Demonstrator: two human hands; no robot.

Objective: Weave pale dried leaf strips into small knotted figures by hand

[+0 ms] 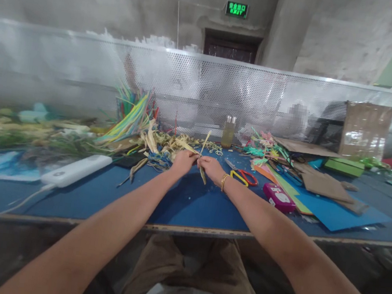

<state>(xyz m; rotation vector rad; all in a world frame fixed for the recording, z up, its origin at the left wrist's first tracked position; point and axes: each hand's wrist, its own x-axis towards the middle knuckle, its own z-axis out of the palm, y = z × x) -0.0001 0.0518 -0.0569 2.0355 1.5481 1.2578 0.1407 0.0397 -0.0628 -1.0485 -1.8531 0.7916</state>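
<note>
**Both hands pinched on a pale leaf strip at mid-worktop**

Both forearms extended forward from the lower corners of the head view and converged above the blue worktop (188,204). The left hand (183,161) was held with its back toward the camera, wrist roughly straight. The right hand (211,167) sat just beside it, almost touching, with a gold bracelet (223,182) at the wrist.

The fingers of both hands were closed together on a pale leaf strip (204,144). One end of the strip rose upright and slightly tilted above the hands; a darker end hung down below the right hand toward the worktop surface.

Just beyond the hands lay a heap of dried straw strips (162,144), with a fan of coloured strips (131,113) standing at its left. A small bottle (229,131) stood near the perforated screen (83,68). Scissors (241,175) with red and yellow handles lay near the right hand, a pink case (278,197) further right, and a white power bank (76,169) well to the left.

The fingertips themselves were hidden behind the backs of the hands, so the exact contact points on the strip could not be made out. The left portion of the worktop was blurred. The lettering on the pink case was too small to read.
</note>
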